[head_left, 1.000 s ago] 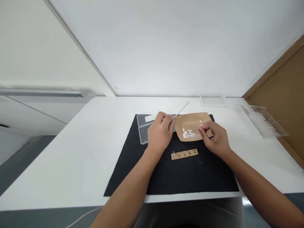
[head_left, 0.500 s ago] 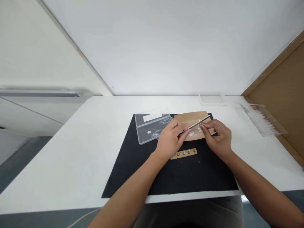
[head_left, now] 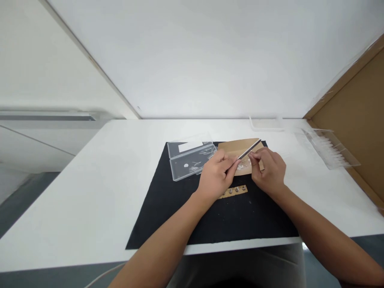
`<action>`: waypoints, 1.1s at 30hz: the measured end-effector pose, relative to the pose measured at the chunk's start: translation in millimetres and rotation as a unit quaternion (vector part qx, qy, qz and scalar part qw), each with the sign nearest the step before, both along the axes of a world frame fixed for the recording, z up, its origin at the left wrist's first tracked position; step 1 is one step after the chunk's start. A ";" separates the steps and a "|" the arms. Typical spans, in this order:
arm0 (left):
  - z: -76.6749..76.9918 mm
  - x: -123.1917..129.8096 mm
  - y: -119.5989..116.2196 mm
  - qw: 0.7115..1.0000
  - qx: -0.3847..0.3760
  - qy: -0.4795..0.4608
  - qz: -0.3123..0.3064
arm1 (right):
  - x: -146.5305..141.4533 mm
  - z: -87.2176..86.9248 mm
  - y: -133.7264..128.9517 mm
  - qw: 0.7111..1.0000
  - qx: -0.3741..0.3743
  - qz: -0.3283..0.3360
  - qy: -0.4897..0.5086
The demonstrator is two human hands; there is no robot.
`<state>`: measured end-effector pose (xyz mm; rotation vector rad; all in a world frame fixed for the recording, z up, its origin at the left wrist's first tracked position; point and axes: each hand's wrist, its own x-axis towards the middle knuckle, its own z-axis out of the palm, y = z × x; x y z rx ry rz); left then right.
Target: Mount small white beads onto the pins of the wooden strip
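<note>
My left hand grips one end of a nail file, a thin flat strip with dark and pale layers that slants up to the right. Close to its right side is my right hand, thumb and forefinger pinched together; whatever they hold is too small to make out. Beneath the file and fingers lies a brown paper sheet with small pale bits scattered on it. Nearer to me, partly covered by my left hand, a tan strip carries several small shiny metal pieces.
A clear hinged box lies open at the left with clear slivers inside. Under these things is a black mat on the white table. A clear tray stands at the back, and a clear pack of pale pieces lies right.
The nail file now points more steeply upward. My right hand has shifted slightly left and its fingers have curled in more. The whole view has moved a little.
</note>
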<state>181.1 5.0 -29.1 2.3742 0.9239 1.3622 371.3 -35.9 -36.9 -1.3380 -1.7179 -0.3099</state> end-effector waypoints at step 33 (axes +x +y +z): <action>-1.5 2.9 -2.0 1.000 0.023 0.015 0.013 | -1.0 7.8 9.5 0.999 -0.036 0.003 -0.032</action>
